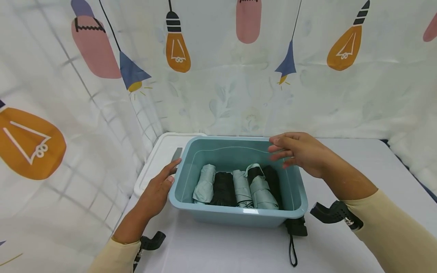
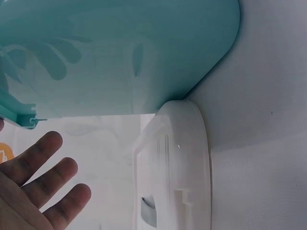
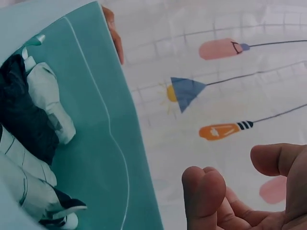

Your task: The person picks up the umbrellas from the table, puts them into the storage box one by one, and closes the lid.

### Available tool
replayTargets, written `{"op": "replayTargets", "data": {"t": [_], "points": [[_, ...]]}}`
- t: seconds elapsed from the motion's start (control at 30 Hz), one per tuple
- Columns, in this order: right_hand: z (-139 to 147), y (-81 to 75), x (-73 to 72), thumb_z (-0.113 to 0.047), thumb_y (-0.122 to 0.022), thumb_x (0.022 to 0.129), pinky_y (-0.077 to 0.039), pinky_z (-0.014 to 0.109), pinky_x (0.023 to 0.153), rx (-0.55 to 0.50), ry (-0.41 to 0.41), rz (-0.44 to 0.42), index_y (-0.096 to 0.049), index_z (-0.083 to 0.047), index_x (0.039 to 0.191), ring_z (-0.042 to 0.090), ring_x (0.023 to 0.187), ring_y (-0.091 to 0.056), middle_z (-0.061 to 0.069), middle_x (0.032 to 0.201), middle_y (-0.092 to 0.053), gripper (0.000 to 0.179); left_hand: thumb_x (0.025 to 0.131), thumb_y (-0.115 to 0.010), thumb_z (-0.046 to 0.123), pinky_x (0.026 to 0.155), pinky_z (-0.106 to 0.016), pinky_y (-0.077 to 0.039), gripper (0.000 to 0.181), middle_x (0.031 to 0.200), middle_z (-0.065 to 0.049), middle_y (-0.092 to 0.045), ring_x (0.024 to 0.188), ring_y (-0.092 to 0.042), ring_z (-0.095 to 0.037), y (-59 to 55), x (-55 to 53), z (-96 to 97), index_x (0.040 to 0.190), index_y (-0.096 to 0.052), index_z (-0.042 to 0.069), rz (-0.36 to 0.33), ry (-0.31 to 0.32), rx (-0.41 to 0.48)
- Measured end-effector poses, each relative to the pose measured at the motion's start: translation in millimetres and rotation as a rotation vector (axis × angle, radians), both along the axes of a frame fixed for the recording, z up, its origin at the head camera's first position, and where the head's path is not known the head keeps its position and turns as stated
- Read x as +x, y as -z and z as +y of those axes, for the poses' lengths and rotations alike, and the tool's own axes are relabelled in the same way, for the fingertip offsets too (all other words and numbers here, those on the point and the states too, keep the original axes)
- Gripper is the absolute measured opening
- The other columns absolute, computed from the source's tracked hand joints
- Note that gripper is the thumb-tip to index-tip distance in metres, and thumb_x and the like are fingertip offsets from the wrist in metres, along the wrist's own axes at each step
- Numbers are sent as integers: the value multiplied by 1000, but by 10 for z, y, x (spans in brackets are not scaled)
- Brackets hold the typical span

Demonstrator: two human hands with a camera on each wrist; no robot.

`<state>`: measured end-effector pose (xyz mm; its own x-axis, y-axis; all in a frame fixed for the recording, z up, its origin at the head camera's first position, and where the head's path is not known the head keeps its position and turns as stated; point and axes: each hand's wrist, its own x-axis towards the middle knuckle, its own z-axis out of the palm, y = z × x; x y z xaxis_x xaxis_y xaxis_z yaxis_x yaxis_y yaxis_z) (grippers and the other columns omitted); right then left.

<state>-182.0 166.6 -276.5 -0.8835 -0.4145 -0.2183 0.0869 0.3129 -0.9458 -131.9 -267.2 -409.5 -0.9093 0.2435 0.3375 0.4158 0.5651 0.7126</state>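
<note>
A teal plastic bin (image 1: pixel 225 218) stands on the table, holding a row of several folded umbrellas, some pale blue-green (image 1: pixel 205 185) and others black (image 1: pixel 223 189). At the bin's left rim is my left hand (image 1: pixel 153 193), its fingers extended along the outside; whether they press on the rim I cannot tell. Over the back right corner hovers my right hand (image 1: pixel 305 153), fingers loosely bent and holding nothing. The right wrist view shows that hand (image 3: pixel 240 201) apart from the bin wall (image 3: pixel 105 143). Another black folded umbrella (image 1: pixel 296 226) pokes out by the front right corner, mostly hidden.
Behind the bin's left side lies a white plastic lid or tray (image 1: pixel 153 167) with a grey clip-like part (image 1: pixel 176 153). A white cloth covers the table (image 1: pixel 211 246). Printed curtains (image 1: pixel 218 102) hang close at the back and left.
</note>
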Motion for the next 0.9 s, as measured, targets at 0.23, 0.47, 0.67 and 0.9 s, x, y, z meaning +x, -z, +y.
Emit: {"op": "replayTargets", "data": {"t": [0.23, 0.47, 0.67, 0.9], "points": [[213, 82, 1, -34, -48, 109, -53, 37, 86, 15, 66, 7, -43, 2, 151, 28, 118, -64, 25, 146, -50, 56, 109, -38, 17, 88, -62, -51, 52, 143, -20, -56, 122, -59, -43, 11, -2, -6, 160, -36, 30, 2, 0, 5], [363, 185, -19, -34, -47, 109, -54, 36, 82, 20, 86, -4, -37, 2, 154, 23, 114, -64, 25, 147, -47, 59, 109, -37, 16, 87, -61, -51, 53, 143, -20, -56, 122, -60, -42, 7, 8, -12, 160, -35, 30, -4, -2, 2], [510, 284, -2, -36, -46, 110, -55, 35, 81, 34, 116, -3, -35, 5, 154, 18, 108, -67, 22, 142, -52, 62, 110, -37, 17, 88, -59, -51, 52, 143, -18, -56, 121, -61, -39, 5, 6, -22, 160, -35, 29, 0, 14, 17], [773, 524, 30, -40, -45, 110, -56, 35, 83, 87, 160, -12, -35, 6, 154, 15, 105, -68, 8, 130, -60, 64, 109, -38, 15, 87, -57, -52, 52, 141, -19, -58, 118, -62, -37, 3, -2, -14, 160, -36, 27, -3, 22, 16]]}}
